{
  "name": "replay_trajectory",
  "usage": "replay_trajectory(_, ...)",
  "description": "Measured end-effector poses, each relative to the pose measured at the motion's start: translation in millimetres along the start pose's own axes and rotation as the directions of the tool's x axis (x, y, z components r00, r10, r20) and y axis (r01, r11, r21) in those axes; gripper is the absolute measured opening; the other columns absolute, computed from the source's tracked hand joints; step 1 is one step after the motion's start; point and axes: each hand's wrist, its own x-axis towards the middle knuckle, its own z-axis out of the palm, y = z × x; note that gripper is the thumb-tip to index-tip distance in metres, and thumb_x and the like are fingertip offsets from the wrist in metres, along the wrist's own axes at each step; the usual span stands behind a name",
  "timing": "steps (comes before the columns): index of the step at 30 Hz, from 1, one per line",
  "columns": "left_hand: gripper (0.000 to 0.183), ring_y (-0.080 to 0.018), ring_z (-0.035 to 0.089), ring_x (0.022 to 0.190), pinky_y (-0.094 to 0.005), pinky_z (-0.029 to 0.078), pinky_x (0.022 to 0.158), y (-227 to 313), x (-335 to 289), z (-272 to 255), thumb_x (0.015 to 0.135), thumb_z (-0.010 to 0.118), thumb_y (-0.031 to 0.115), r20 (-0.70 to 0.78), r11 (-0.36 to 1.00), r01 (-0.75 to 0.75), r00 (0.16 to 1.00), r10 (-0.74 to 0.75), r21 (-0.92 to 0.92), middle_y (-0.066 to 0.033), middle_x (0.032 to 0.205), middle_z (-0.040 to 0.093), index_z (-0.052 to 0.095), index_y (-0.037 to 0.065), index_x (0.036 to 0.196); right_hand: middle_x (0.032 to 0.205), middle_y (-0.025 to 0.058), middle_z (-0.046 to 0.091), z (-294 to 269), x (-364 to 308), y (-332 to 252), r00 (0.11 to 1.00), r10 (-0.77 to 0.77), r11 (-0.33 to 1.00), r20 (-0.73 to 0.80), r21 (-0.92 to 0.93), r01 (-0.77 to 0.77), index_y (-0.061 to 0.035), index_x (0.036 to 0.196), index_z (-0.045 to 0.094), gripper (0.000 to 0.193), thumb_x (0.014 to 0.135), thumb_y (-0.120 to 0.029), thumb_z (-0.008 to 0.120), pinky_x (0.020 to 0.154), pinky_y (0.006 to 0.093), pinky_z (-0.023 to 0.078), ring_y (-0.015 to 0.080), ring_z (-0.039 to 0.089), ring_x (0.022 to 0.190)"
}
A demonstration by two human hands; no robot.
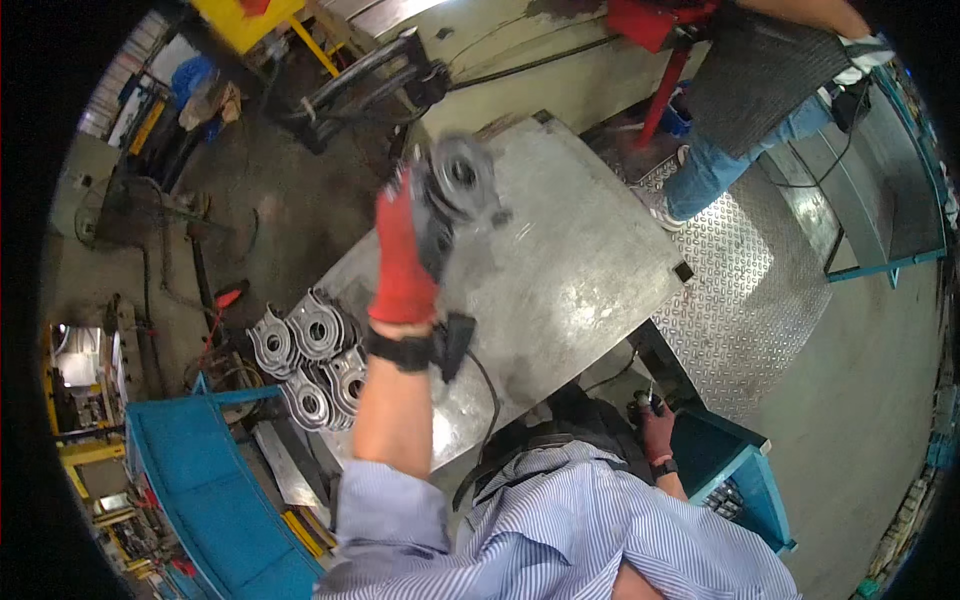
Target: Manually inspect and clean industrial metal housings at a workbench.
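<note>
- Left hand (402, 255): extended over the table's (580, 240) far-left edge, grasping a ringed metal part (482, 188).
- Right hand (657, 434): lowered outside the near-right edge; grip cannot be determined.

- Brackets (330, 347) sat on the table's (570, 270) left end.
- Tread plate (725, 290) lay right of the table.
- Rack (205, 480) stood left of the person (560, 510), bin (766, 478) right.

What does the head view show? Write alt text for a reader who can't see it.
A red-gloved left hand holds at least one grey metal part, blurred, above a metal table. Similar ringed parts sit clustered at the table's left corner; the gloved right hand is low, near a teal bin.
</note>
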Motion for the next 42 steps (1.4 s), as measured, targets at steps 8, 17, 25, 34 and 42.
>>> replay_trajectory(8, 0.025, -0.02, 0.063, 0.089, -0.0336, 0.052, 0.079, -104, -168, -94, 0.091, 0.055, 0.016, -0.48, 0.932, 0.056, 0.845, -0.235, -0.358, -0.0083, 0.104, 0.064, 0.058, 0.003, 0.112, 0.091, 0.0055, 0.068, 25, -15, 18, 0.978, -0.121, 0.929, 0.167, -0.329, 0.171, -0.0007, 0.105, 0.065, 0.021, 0.087, -0.012, 0.063, 0.071, 0.0264, 0.049, 0.0113, 0.061, 0.08)
replay_trajectory(17, 0.031, -0.0193, 0.061, 0.092, -0.0292, 0.052, 0.073, -127, -259, -103, 0.086, 0.061, 0.011, -0.343, 0.774, 0.491, 0.703, -0.623, -0.4, -0.0075, 0.102, 0.063, 0.055, 0.005, 0.116, 0.087, 0.0076, 0.068, 33, -30, 42, 0.981, -0.071, 0.931, 0.183, -0.34, 0.131, -0.0002, 0.103, 0.065, 0.023, 0.084, -0.014, 0.064, 0.072, 0.0296, 0.046, 0.0125, 0.058, 0.079)
replay_trajectory(25, 0.052, -0.0371, 0.058, 0.099, -0.0453, 0.047, 0.085, -104, -237, -122, 0.084, 0.061, 0.043, -0.27, 0.196, 0.307, 0.943, -0.194, 0.931, -0.0206, 0.106, 0.062, 0.054, 0.005, 0.118, 0.087, 0.0025, 0.066, 73, -82, 23, 0.974, -0.11, 0.956, 0.199, -0.248, 0.159, -0.0008, 0.104, 0.064, 0.02, 0.086, -0.009, 0.061, 0.07, 0.0248, 0.046, 0.0095, 0.056, 0.078)
replay_trajectory(34, 0.033, -0.0384, 0.062, 0.084, -0.0463, 0.049, 0.073, -132, -218, -154, 0.089, 0.054, 0.033, -0.083, 0.084, 0.092, 0.991, -0.109, 0.992, -0.0207, 0.091, 0.064, 0.058, 0.003, 0.103, 0.08, -0.0009, 0.062, 106, -153, 41, 0.977, -0.195, 0.97, 0.083, -0.133, 0.205, -0.0003, 0.104, 0.064, 0.022, 0.084, -0.01, 0.061, 0.065, 0.0234, 0.042, 0.0079, 0.051, 0.072)
replay_trajectory(42, 0.034, -0.0255, 0.062, 0.066, -0.0378, 0.052, 0.064, -89, -273, -181, 0.091, 0.057, 0.03, -0.355, 0.639, 0.445, 0.894, -0.273, 0.628, -0.0141, 0.073, 0.062, 0.058, -0.004, 0.089, 0.092, 0.0069, 0.066, 134, -182, 51, 0.974, -0.086, 0.969, 0.207, -0.21, 0.13, 0.0009, 0.115, 0.058, 0.034, 0.081, -0.007, 0.061, 0.076, 0.0275, 0.045, 0.0133, 0.056, 0.082)
